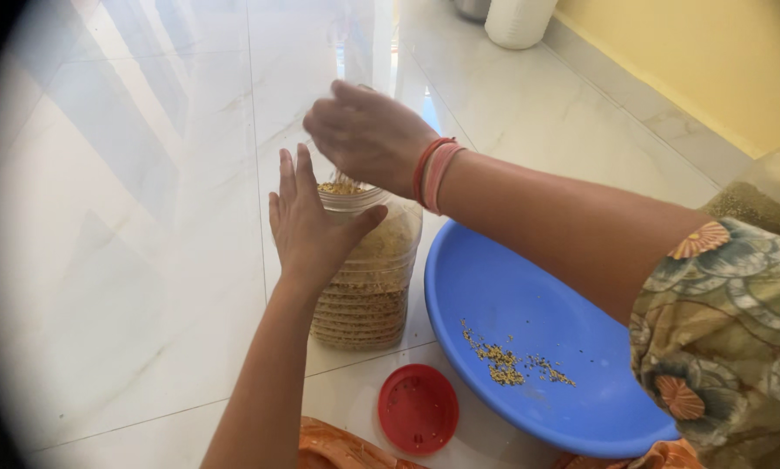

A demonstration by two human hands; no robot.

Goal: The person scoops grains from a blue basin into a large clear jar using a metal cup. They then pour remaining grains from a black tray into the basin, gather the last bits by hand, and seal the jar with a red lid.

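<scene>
Left hand [307, 227] open, palm steadying the clear ribbed grain jar [368, 282] on the marble floor [129, 260]; right hand [364, 132] cupped over its mouth, loosely closed. Risk: jar nearly full, grain spills past the rim or jar tips toward blue basin [538, 339]

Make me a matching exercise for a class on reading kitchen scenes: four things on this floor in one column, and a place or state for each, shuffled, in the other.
Things
1. clear jar
2. red lid
3. blue basin
4. white container

Places or states
A. lies flat on the floor, off its jar
B. stands far off by the yellow wall
C. nearly full of grain, steadied by the left hand, with the right hand over its mouth
D. holds only a small scatter of grain

Pairs: 1-C, 2-A, 3-D, 4-B
</scene>
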